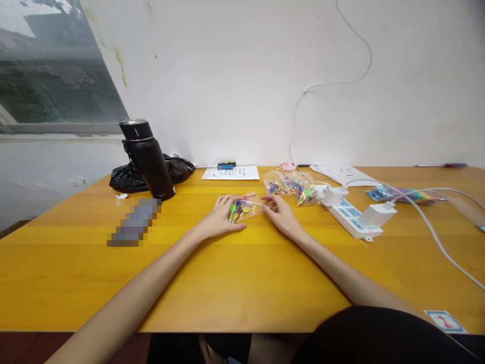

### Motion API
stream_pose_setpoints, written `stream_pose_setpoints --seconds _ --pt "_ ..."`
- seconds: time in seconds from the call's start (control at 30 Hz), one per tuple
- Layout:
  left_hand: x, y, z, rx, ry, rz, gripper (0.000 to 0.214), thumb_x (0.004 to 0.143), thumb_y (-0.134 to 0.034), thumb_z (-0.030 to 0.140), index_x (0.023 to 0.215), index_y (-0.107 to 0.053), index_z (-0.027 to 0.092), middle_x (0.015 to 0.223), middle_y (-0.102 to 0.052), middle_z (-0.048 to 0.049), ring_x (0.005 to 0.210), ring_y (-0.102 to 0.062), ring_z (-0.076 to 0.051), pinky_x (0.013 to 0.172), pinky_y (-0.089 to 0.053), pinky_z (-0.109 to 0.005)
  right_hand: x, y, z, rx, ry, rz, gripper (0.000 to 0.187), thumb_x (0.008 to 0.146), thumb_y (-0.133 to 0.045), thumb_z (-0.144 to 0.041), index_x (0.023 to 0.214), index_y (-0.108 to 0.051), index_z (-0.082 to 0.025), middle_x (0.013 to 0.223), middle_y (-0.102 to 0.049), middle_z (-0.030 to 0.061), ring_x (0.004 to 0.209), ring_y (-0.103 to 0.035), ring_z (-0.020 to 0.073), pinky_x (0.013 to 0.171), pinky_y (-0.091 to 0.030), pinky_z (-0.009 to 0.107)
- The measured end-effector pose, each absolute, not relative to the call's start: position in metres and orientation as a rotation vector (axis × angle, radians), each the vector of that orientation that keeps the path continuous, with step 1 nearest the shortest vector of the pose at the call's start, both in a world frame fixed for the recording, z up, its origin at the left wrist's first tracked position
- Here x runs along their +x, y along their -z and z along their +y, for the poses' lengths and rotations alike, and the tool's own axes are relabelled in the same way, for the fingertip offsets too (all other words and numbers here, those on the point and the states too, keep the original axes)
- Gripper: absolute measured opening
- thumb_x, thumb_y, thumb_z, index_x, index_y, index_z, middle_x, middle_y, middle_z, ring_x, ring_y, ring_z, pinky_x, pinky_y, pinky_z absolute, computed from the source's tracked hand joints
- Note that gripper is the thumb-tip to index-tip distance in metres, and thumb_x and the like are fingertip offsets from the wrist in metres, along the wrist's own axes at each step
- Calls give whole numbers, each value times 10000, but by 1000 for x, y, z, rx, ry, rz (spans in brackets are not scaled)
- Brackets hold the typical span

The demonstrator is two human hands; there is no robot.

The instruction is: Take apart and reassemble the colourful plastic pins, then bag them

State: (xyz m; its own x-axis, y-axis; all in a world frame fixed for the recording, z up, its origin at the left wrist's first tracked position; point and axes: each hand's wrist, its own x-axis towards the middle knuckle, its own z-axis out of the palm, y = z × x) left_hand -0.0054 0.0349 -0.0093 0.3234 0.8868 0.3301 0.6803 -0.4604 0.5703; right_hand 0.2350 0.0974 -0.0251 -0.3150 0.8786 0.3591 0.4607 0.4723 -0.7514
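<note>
A small clear plastic bag with colourful little pieces lies on the yellow wooden table, held between both hands. My left hand rests on the table with fingers curled on the bag's left side. My right hand pinches the bag's right edge. Just behind, to the right, lie two or three more clear bags of colourful pieces.
A black flask stands at the left in front of a black plastic bag. A white power strip with chargers and cables lies to the right. Papers and a screwdriver sit by the wall. A blurred object lies at the left.
</note>
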Motion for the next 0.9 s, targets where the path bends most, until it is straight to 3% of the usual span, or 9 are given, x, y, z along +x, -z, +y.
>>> stream_pose_setpoints --seconds 0.1,0.17,0.3,0.47,0.6,0.77,0.9 --pt "-7 15 39 2252 -958 1431 653 808 -744 377 1398 -504 235 1393 -556 -109 1343 -461 -325 1152 -376 -498 239 30 99 -1054 -508 -2103 328 907 -614 -298 1220 -660 -211 1228 -599 120 1199 -577 283 1057 -470 449" --pt "-8 18 42 2230 -1004 1439 613 806 -738 348 1368 -527 222 1374 -576 -110 1324 -493 -317 1139 -389 -485 243 32 101 -1064 -470 -2147 342 915 -622 -277 1251 -666 -235 1244 -590 121 1248 -554 293 1091 -446 468" --pt "-10 20 46 2165 -1075 1385 579 789 -744 288 1329 -554 207 1351 -614 -114 1284 -558 -291 1124 -415 -458 252 34 110 -1125 -472 -2113 267 931 -576 -197 1166 -703 -196 1111 -659 111 1046 -646 254 942 -525 407" --pt "-8 17 46 2035 -1127 1305 582 766 -747 242 1316 -563 198 1375 -625 -129 1284 -595 -285 1132 -430 -455 258 31 116 -1158 -450 -2098 179 911 -616 -189 1033 -746 -174 977 -684 84 869 -650 211 836 -520 347" --pt "-6 13 45 1986 -1140 1260 567 758 -743 221 1298 -573 198 1355 -637 -125 1260 -617 -281 1116 -454 -451 260 28 114 -1168 -378 -2131 178 912 -660 -273 1004 -786 -187 960 -659 91 879 -635 233 839 -504 368" --pt "-9 12 46 1855 -1135 1167 611 755 -736 197 1329 -526 196 1353 -629 -137 1109 -691 -241 1024 -523 -423 265 23 115 -1175 -378 -2126 242 963 -580 -239 1068 -794 -199 1069 -714 116 987 -655 256 929 -479 392" --pt "-10 11 46 1814 -1155 1153 632 734 -745 173 1329 -533 209 1356 -624 -133 1152 -673 -245 1033 -519 -419 265 20 112 -1173 -389 -2186 240 956 -589 -249 1071 -793 -196 994 -708 103 893 -648 237 869 -486 365"
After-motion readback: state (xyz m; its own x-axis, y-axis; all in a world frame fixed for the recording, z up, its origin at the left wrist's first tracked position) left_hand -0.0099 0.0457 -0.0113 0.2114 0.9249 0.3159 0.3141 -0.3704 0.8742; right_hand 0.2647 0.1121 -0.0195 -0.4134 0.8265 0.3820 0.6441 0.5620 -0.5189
